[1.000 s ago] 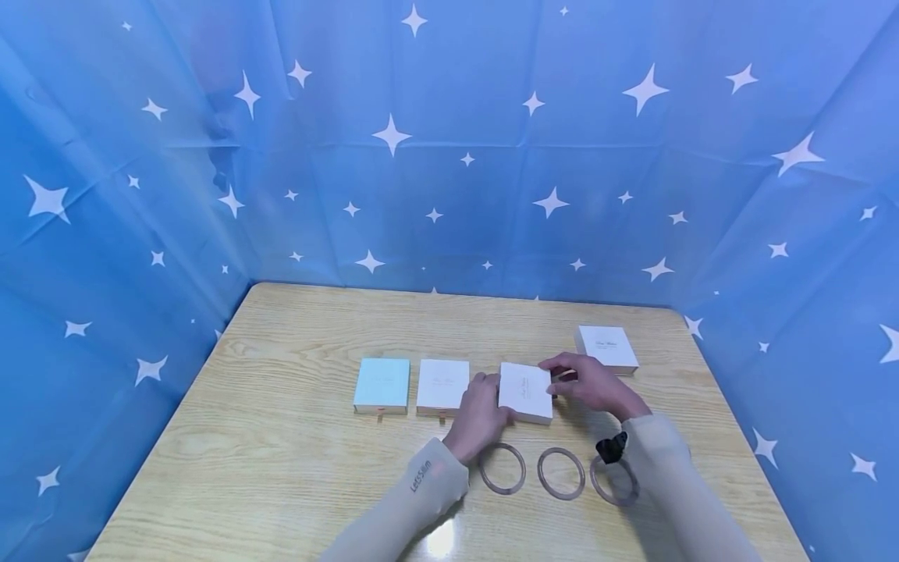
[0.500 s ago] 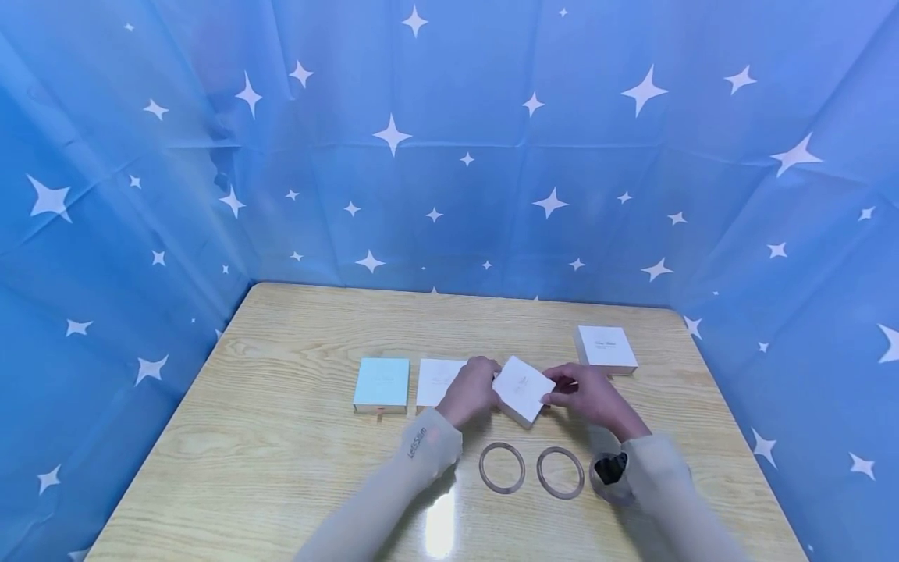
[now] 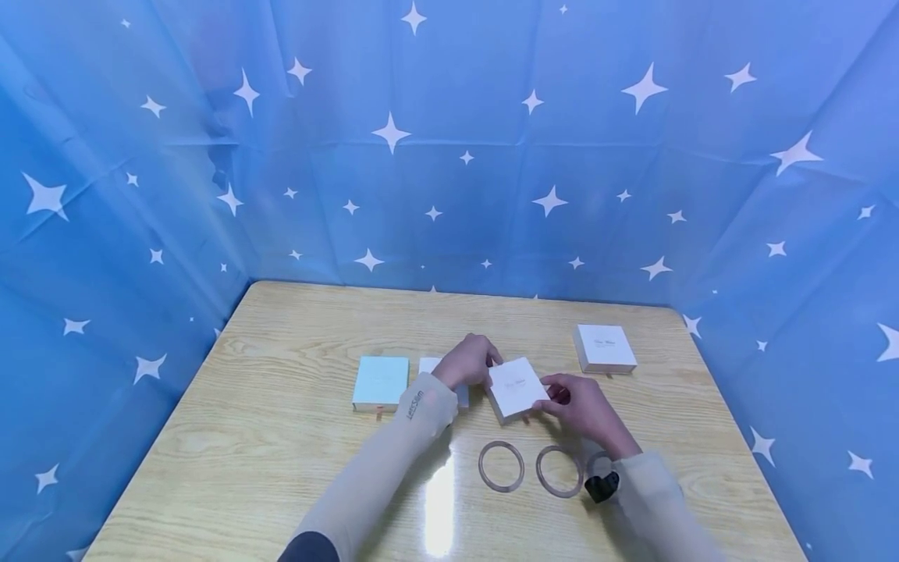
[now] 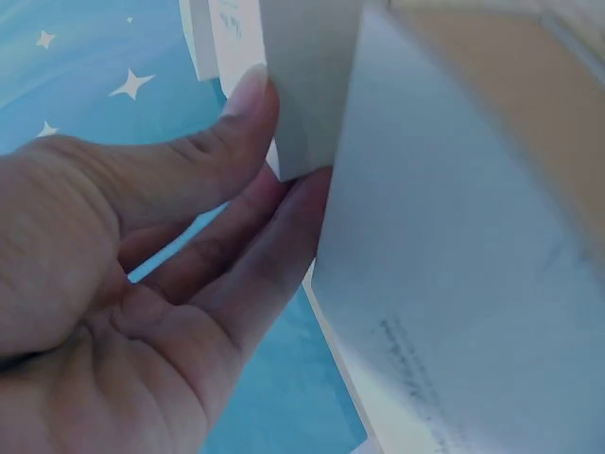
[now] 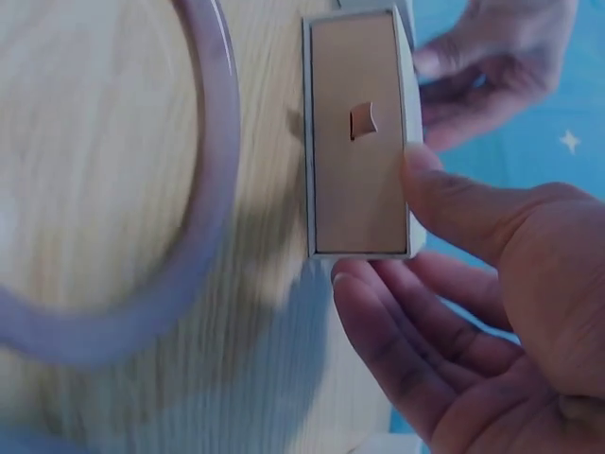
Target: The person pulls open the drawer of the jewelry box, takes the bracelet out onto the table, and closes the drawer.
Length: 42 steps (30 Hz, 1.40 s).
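Both hands hold a white lidded drawer box (image 3: 518, 388) between them, tilted a little against the row. My left hand (image 3: 469, 361) pinches its far left side, thumb on the lid edge and fingers against the side in the left wrist view. My right hand (image 3: 581, 402) grips the right corner with thumb on top and fingers below. In the right wrist view the box's pinkish end face (image 5: 357, 180) shows a small ribbon tab (image 5: 363, 121). Whether the box touches the table, I cannot tell. Left of it lies another white box (image 3: 462, 396), mostly hidden by my left hand.
A pale turquoise box (image 3: 381, 382) lies at the row's left end. Another white box (image 3: 606, 348) sits at the back right. In front are two translucent bangles, a left bangle (image 3: 502, 467) and a right bangle (image 3: 559, 471); a third (image 3: 598, 464) is partly behind my right wrist.
The white box has turned about a quarter turn, its print going from sideways to nearly level. My left hand has moved to its far left side; my right hand has come slightly nearer.
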Tool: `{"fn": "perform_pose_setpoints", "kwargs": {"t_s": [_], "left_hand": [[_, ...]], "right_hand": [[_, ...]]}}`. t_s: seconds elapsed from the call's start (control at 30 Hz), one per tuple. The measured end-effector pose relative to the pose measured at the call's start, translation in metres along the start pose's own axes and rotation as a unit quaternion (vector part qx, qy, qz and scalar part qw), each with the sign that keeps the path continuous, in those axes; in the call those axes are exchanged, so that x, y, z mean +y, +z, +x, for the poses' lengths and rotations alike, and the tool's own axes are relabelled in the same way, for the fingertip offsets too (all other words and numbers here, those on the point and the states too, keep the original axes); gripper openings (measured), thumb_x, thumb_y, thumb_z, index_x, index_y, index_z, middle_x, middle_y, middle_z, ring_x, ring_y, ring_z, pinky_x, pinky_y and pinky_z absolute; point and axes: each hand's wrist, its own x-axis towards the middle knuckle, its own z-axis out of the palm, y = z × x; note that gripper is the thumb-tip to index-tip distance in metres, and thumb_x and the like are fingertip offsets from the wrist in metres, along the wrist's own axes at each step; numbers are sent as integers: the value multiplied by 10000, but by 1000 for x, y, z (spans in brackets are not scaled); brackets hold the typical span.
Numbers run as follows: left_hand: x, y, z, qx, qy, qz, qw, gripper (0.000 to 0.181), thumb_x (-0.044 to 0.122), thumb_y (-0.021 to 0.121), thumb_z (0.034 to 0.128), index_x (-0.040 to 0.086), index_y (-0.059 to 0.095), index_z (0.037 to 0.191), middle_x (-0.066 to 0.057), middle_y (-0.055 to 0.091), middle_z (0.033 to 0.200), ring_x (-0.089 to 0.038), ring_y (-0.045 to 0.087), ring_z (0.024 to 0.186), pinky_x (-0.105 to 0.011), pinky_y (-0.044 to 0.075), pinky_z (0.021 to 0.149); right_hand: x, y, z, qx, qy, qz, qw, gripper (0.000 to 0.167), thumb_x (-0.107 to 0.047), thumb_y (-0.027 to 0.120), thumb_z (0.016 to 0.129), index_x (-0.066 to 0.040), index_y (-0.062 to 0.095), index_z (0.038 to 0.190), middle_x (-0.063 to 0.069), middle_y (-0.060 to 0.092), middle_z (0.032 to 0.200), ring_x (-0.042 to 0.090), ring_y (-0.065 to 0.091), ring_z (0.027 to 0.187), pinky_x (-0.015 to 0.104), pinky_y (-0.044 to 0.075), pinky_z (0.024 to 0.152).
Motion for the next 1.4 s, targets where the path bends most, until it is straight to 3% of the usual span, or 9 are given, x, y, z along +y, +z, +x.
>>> {"fn": "perform_pose_setpoints", "kwargs": {"t_s": [0.27,0.57,0.87,1.07,1.3,1.4], "left_hand": [[-2,-8,16,-176,-22,27,9998,384,-89,778,815,127,801,1131,-66,751,1135,-182,654,1005,-229,538,746],[-1,-10,21,-181,-99,5,9998,383,-122,758,807,125,809,1096,-64,735,1115,-168,606,949,-224,508,725],[1,-9,19,-287,-79,222,9993,382,-105,741,829,131,796,1123,-60,719,1127,-185,618,1005,-272,536,832],[2,-10,19,-442,41,345,9984,409,-54,732,874,109,737,1250,-95,706,1195,-212,645,1063,-263,547,798],[10,-9,22,-374,298,78,9988,488,226,738,953,87,618,1406,-132,653,1371,-248,620,1247,-350,553,1004],[16,-6,28,-262,389,-156,9988,553,359,704,974,87,585,1440,-139,629,1412,-248,609,1276,-372,546,1028]], "right_hand": [[-17,11,-8,172,471,-116,9987,549,-292,806,889,32,652,1304,28,707,903,114,615,789,224,506,663],[-25,13,-10,220,682,-50,9974,552,-296,792,903,26,639,1323,30,689,902,125,587,780,224,474,644],[-24,12,-10,261,541,-94,9982,529,-255,802,893,43,643,1301,25,690,863,116,583,762,227,482,664],[-21,6,-9,164,361,-87,9992,554,-302,790,904,46,635,1306,58,729,950,151,665,847,321,571,751],[-12,-12,-7,542,-240,-308,9978,532,-265,763,930,41,613,1339,240,686,1188,375,702,995,490,609,813],[-6,-19,-4,787,-380,-497,9949,523,-249,760,931,28,609,1348,259,642,1246,430,678,1030,538,597,821]]}}
